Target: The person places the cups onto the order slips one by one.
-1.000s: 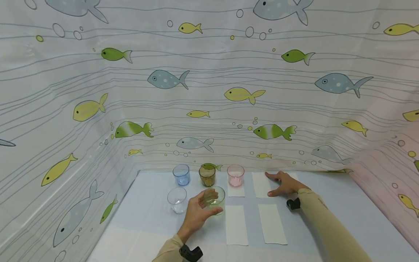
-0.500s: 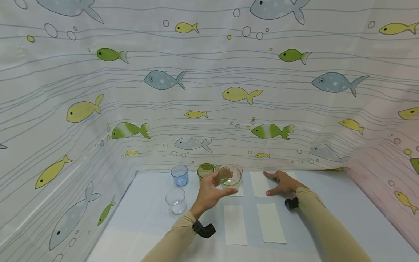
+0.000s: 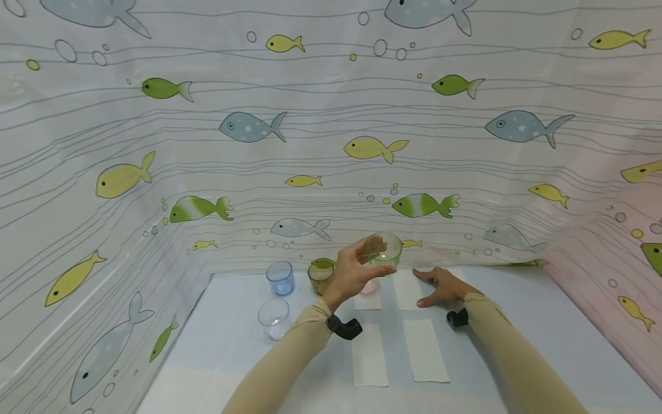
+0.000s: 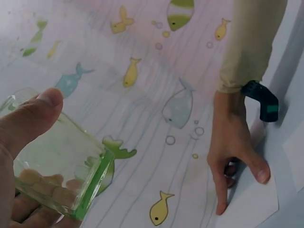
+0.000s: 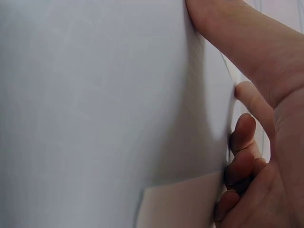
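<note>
In the head view the left hand (image 3: 357,275) grips a pale green glass (image 3: 384,253) between thumb and fingers, raised above the back of the table. The same green glass (image 4: 71,156) fills the lower left of the left wrist view. Thumb and index finger spread, the right hand (image 3: 443,287) touches the back right white paper strip (image 3: 407,290). Below the held glass a pink glass (image 3: 369,286) is partly hidden by the left hand; it stands on another strip (image 3: 368,302). An amber glass (image 3: 320,277) is just left of the left hand.
A blue glass (image 3: 280,278) stands at the back left, with a clear glass (image 3: 274,318) in front of it. Two more paper strips (image 3: 369,355) (image 3: 426,351) lie nearer the front. A fish-patterned curtain (image 3: 331,201) rises behind the table.
The left hand has carried the green glass up, back and to the right, from beside the clear glass to above the pink one. The right hand has stayed at the back right strip.
</note>
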Demonstrator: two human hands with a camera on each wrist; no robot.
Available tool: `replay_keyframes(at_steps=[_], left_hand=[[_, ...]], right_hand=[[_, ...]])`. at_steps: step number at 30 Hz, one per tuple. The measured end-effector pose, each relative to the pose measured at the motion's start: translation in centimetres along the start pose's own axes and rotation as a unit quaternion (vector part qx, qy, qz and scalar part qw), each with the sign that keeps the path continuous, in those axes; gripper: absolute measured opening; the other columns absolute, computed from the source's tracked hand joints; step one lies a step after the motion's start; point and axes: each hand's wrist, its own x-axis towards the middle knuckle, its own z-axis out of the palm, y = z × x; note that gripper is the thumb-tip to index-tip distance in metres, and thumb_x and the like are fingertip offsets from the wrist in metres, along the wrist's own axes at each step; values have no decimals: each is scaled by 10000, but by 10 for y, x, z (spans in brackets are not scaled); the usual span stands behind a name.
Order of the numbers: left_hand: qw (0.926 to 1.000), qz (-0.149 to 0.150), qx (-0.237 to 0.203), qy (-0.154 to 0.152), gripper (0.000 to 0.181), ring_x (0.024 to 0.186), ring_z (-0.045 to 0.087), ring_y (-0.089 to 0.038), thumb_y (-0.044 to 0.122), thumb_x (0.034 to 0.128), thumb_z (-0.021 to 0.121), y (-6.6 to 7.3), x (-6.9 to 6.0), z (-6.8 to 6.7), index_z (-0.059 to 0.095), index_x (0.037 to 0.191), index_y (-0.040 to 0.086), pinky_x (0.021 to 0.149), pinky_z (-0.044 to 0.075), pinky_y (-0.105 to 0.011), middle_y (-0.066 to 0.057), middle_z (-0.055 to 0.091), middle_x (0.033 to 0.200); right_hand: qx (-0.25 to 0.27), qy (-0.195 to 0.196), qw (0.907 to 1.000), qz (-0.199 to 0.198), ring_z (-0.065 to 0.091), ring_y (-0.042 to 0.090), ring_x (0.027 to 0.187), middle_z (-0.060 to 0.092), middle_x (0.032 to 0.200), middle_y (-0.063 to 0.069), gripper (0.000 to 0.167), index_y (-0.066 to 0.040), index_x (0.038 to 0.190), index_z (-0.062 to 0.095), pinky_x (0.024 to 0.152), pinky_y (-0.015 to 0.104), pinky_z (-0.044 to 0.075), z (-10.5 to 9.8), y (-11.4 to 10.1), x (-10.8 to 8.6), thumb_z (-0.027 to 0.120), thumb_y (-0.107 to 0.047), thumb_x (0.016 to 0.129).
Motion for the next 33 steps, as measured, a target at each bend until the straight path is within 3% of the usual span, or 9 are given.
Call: replay_keyframes(at_steps=[6,12,18,22,25,33], left_hand=[[9995,-232,-230,23,663,1302,670,-222,200,869,902,-5,22,18,618,1460,108,1147,526,-431,-121,723,1362],[9975,-567,-387,145,655,1241,700,-222,231,844,923,-21,35,39,651,1433,142,1084,566,-370,-71,744,1309],[9955,-782,-497,180,634,1179,716,-242,212,825,938,-39,37,59,675,1384,71,1013,601,-382,-53,763,1247],[9938,-1023,-284,328,645,1147,709,-205,257,818,946,-50,36,74,683,1387,103,955,605,-308,6,764,1231],[9928,-1081,-131,492,657,1146,707,-221,269,819,945,-56,35,84,679,1389,79,919,595,-269,-28,765,1239],[9854,-1508,-275,747,645,1172,687,-191,226,815,948,-70,33,102,671,1382,90,996,583,-337,-41,753,1263]], right_hand=[[28,1,10000,95,511,400,1250,525,1366,275,1071,-148,1605,460,1112,650,447,-1,2,2,964,-509,732],[174,-35,9996,218,447,512,1386,462,1473,327,1090,-173,1613,447,1153,705,398,1,5,3,966,-524,721],[141,15,9992,361,401,556,1438,430,1537,344,1094,-71,1587,477,1174,717,373,2,3,0,970,-519,719],[10,-44,9990,448,348,578,1474,385,1576,367,1105,16,1569,465,1204,717,336,-1,0,1,955,-526,740],[27,-62,9983,583,335,565,1488,380,1586,353,1127,36,1566,458,1217,709,325,-1,0,2,950,-546,737],[108,-6,9979,636,440,513,1424,493,1477,299,1080,56,1509,517,1204,674,373,0,2,6,972,-521,717]])
